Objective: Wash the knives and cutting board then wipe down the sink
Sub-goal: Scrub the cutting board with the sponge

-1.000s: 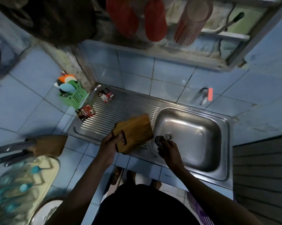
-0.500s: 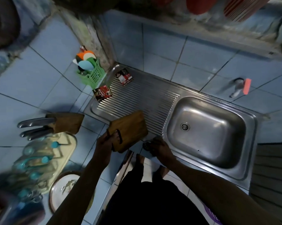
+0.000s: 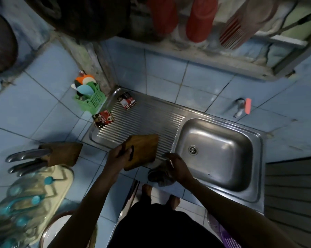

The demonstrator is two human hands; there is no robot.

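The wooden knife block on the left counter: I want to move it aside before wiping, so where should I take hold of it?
Probably best to grip the wooden knife block round its bare far end, coming from the sink side. It lies on its side on the blue tiled counter, and the steel knife handles stick out to the left, so that end offers no clean hold.

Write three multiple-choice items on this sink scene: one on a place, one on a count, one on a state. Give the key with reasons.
1. Where is the knife block?
A. in the basin
B. on the tiled counter, left of the sink
C. on the upper shelf

2. How many sachets lie on the drainboard?
A. two
B. four
C. none

3. What is the left hand doing?
A. hanging free
B. gripping the cutting board
C. turning the tap

Key: 1 B, the block lies on blue tiles; 2 A, one sachet and another sachet; 3 B, fingers curl round the board's handle end.
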